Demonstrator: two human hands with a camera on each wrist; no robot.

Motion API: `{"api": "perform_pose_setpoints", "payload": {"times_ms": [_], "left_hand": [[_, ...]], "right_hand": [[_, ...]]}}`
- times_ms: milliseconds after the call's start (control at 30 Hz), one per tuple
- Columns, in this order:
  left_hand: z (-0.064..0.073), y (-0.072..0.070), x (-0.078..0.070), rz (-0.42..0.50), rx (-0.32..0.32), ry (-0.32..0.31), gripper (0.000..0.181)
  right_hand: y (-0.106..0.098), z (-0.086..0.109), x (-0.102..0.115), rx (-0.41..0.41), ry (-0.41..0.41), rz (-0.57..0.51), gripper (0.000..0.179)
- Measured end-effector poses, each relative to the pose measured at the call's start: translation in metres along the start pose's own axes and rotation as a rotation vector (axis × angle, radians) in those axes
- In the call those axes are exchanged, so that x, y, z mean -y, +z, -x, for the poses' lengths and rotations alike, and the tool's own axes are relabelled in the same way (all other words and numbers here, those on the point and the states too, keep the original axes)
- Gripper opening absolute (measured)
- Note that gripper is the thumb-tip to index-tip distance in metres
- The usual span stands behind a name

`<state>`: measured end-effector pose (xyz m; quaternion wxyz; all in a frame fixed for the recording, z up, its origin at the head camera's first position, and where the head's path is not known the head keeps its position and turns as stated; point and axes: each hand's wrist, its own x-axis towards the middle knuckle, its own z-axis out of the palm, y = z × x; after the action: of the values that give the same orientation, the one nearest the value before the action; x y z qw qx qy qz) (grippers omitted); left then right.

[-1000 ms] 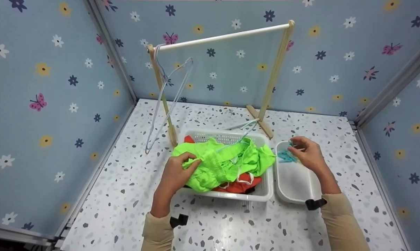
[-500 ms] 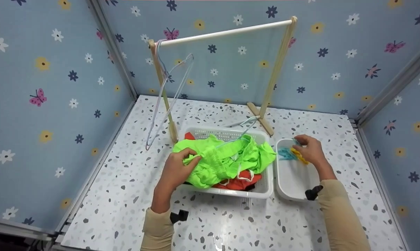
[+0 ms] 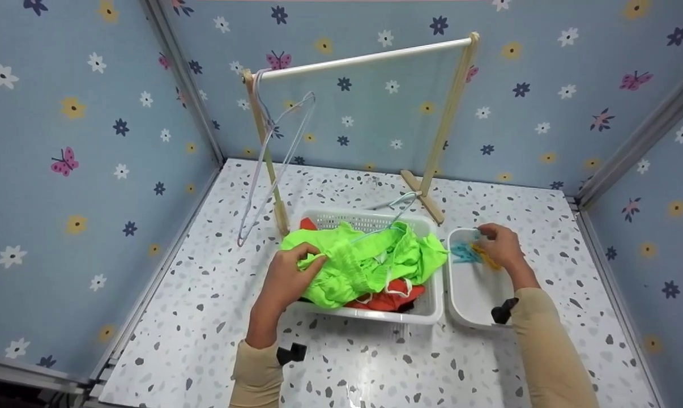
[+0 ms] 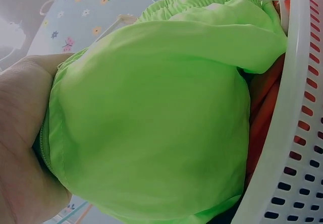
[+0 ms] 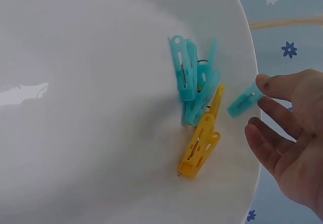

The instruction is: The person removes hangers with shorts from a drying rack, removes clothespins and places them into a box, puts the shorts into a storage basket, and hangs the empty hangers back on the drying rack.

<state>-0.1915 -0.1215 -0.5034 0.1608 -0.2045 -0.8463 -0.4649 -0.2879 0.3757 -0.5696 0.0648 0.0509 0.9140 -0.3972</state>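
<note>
In the head view my left hand (image 3: 287,277) pinches the edge of a bright green garment (image 3: 341,283) with a gathered waistband. The garment lies bunched over a white slotted basket (image 3: 429,317), and a light blue hanger (image 3: 408,207) sticks out of it. Its fabric fills most of the left wrist view. My right hand (image 5: 298,133) holds a teal clothespin (image 5: 245,102) between thumb and index finger, at the wall of a white tub (image 5: 101,148). Inside the tub lie several teal clothespins (image 5: 184,70) and yellow clothespins (image 5: 198,146).
Behind the basket stands a wooden rack with a white rail (image 3: 370,58). Pale wire hangers (image 3: 251,192) hang at its left end. Red cloth (image 3: 389,297) with white cord shows beneath the green garment. Flowered panels (image 3: 630,124) enclose the speckled table (image 3: 177,340).
My right hand has shifted slightly to the right over the tub, leaving yellow clothespins in sight that it mostly covered before. The left hand keeps its hold on the green garment.
</note>
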Motion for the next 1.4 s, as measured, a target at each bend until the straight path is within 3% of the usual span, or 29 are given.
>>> {"api": "perform_pose_setpoints", "payload": {"times_ms": [167, 633, 1000, 1200, 1400], "left_hand": [[0.000, 0.000, -0.001, -0.002, -0.001, -0.001, 0.011], [0.002, -0.003, -0.002, -0.028, 0.003, -0.002, 0.011], [-0.001, -0.005, -0.002, -0.072, 0.007, -0.004, 0.012], [-0.002, -0.007, -0.012, -0.302, 0.021, -0.041, 0.010], [-0.005, -0.003, -0.026, -0.560, 0.005, -0.079, 0.010]], "right_hand": [[0.002, -0.003, 0.003, -0.011, 0.018, 0.013, 0.041], [0.006, -0.006, 0.007, -0.029, -0.027, -0.018, 0.030], [0.012, -0.006, 0.016, -0.100, -0.114, -0.037, 0.027], [0.021, -0.003, 0.030, -0.112, -0.136, -0.030, 0.025], [0.027, 0.004, 0.047, -0.161, -0.259, -0.002, 0.019]]}}
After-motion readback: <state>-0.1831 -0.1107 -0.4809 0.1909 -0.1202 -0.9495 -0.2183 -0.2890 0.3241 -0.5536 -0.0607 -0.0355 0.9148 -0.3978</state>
